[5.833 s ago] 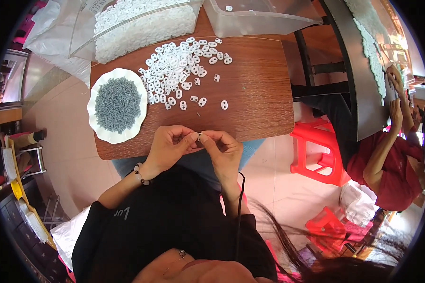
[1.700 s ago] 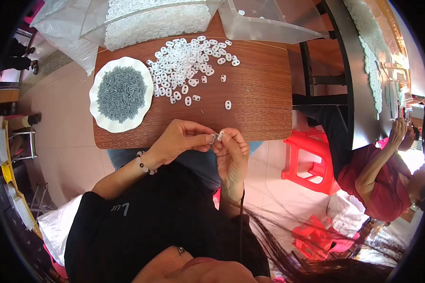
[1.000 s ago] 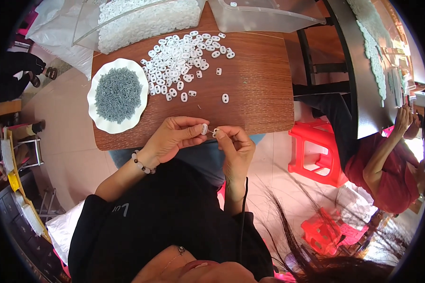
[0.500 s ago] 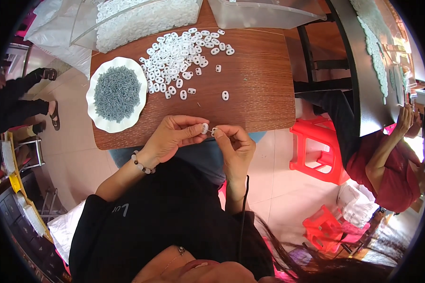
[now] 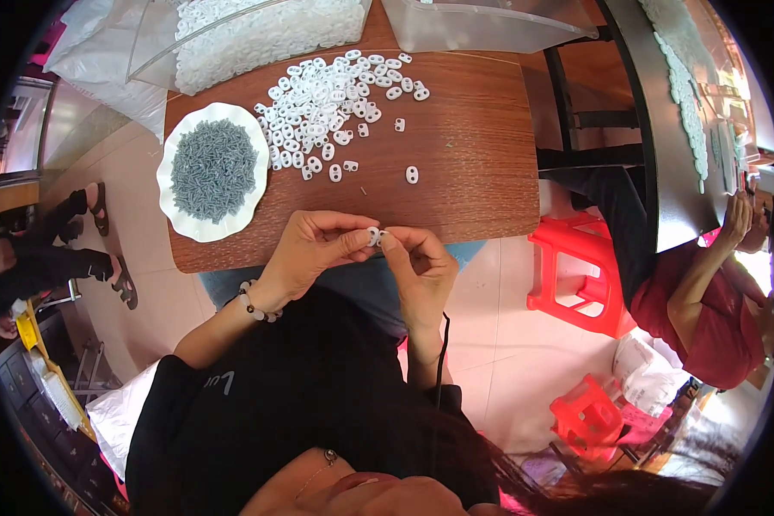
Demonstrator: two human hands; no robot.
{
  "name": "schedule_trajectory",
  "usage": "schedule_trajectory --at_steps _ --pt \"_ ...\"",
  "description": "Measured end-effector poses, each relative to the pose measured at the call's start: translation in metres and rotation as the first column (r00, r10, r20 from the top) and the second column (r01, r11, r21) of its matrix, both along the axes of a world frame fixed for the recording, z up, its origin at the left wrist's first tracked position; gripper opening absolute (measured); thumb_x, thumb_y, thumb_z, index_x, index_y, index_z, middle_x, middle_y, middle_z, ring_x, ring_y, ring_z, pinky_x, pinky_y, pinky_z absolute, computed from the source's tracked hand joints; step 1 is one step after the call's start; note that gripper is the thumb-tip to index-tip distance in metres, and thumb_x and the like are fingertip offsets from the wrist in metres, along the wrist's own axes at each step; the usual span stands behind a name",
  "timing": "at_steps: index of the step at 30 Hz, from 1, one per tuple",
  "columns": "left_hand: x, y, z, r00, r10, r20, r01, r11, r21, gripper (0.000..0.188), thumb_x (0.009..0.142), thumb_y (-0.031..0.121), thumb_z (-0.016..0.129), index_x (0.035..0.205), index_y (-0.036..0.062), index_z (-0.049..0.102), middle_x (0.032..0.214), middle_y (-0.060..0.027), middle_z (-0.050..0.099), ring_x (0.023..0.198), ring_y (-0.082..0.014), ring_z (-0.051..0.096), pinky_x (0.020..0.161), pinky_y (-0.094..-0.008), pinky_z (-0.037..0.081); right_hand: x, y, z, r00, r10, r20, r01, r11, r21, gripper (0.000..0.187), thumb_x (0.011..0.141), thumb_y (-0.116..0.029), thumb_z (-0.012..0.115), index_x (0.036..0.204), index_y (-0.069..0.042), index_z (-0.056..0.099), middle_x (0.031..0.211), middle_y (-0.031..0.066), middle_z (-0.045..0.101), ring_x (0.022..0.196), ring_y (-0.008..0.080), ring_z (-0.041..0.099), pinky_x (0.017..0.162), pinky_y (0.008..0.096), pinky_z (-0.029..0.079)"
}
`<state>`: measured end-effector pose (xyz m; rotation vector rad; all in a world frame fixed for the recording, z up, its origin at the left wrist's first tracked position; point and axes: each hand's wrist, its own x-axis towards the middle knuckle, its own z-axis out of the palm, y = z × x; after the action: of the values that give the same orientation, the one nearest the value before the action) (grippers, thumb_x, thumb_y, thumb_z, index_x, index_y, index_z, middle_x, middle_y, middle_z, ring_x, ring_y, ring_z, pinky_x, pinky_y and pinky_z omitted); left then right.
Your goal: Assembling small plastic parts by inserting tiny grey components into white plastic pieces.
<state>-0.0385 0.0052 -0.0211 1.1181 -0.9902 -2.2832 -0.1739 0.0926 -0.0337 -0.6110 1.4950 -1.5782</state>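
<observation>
Just over the near edge of the table, my left hand [image 5: 305,249] pinches a white oval plastic piece [image 5: 373,236] with two holes between thumb and fingertips. My right hand [image 5: 423,271] is closed at the fingertips on a smaller white two-hole piece [image 5: 382,235]. The two pieces meet between my hands, and the fingers partly cover both. Ahead, a loose pile of the same white pieces [image 5: 318,103] lies on the brown table [image 5: 473,146]. To the left stands a white scalloped plate [image 5: 167,172] full of small grey spring-like pieces [image 5: 213,168].
A clear bin [image 5: 159,43] of white pieces and another clear bin [image 5: 482,30] stand at the far edge. On the right are a red stool [image 5: 580,275] and a person in a dark red top [image 5: 714,318] at a black table [image 5: 662,163]. Another person's legs [image 5: 69,224] show at left.
My right hand has moved slightly left, bringing its small white piece against the oval one. My left hand has stayed almost still. At left, the other person's feet have shifted nearer.
</observation>
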Motion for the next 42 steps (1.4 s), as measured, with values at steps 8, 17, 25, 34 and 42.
schedule_trajectory --at_steps 8,17,25,34,42 --pt "0.006 -0.004 0.007 0.998 -0.07 -0.008 0.07 0.998 -0.004 0.026 0.087 0.017 0.068 0.104 -0.0018 0.067 0.088 -0.0098 0.07 0.071 -0.0108 0.065 0.064 -0.0227 0.055 -0.009 0.001 0.0 0.956 0.12 0.268 -0.114 0.993 -0.038 0.013 0.085 -0.005 0.067 0.097 0.001 0.065 0.084 0.0049 0.067 0.069 0.0068 0.058 0.063 0.0189 0.046" --pt "0.006 -0.005 0.008 0.991 -0.129 -0.031 0.127 0.991 -0.045 0.023 0.088 0.017 0.067 0.1 -0.0027 0.069 0.085 -0.0108 0.069 0.071 -0.0124 0.065 0.061 -0.0235 0.055 -0.015 0.004 0.001 0.932 0.23 0.28 -0.21 0.973 -0.101 0.028 0.087 -0.009 0.067 0.112 0.001 0.061 0.092 0.0039 0.065 0.079 0.0072 0.058 0.066 0.0193 0.044" --pt "0.008 -0.003 0.019 0.987 -0.157 -0.022 0.155 0.983 -0.095 0.022 0.087 0.016 0.067 0.097 -0.0032 0.069 0.077 -0.01 0.068 0.065 -0.0121 0.064 0.059 -0.0226 0.054 -0.015 0.002 0.002 0.878 0.434 0.2 -0.4 0.897 -0.191 0.049 0.091 -0.029 0.061 0.126 0.004 0.054 0.118 0.0103 0.054 0.1 0.0138 0.053 0.085 0.0264 0.042" --pt "0.013 -0.006 0.029 0.969 -0.246 0.005 0.244 0.957 -0.155 0.021 0.088 0.016 0.067 0.093 -0.0045 0.069 0.073 -0.0093 0.067 0.06 -0.011 0.063 0.055 -0.0218 0.052 -0.011 0.0 0.005 0.84 0.519 0.157 -0.45 0.828 -0.335 0.047 0.092 -0.034 0.058 0.125 0.001 0.057 0.134 0.0184 0.048 0.118 0.0245 0.049 0.098 0.0348 0.039" --pt "0.014 -0.003 0.036 0.962 -0.273 -0.003 0.268 0.949 -0.167 0.02 0.088 0.015 0.067 0.095 -0.004 0.069 0.072 -0.0084 0.066 0.061 -0.0105 0.063 0.055 -0.0207 0.052 -0.007 0.007 0.003 0.828 0.49 0.273 -0.384 0.85 -0.361 0.041 0.091 -0.029 0.061 0.117 0.001 0.062 0.129 0.0213 0.054 0.117 0.0256 0.05 0.097 0.0389 0.041"
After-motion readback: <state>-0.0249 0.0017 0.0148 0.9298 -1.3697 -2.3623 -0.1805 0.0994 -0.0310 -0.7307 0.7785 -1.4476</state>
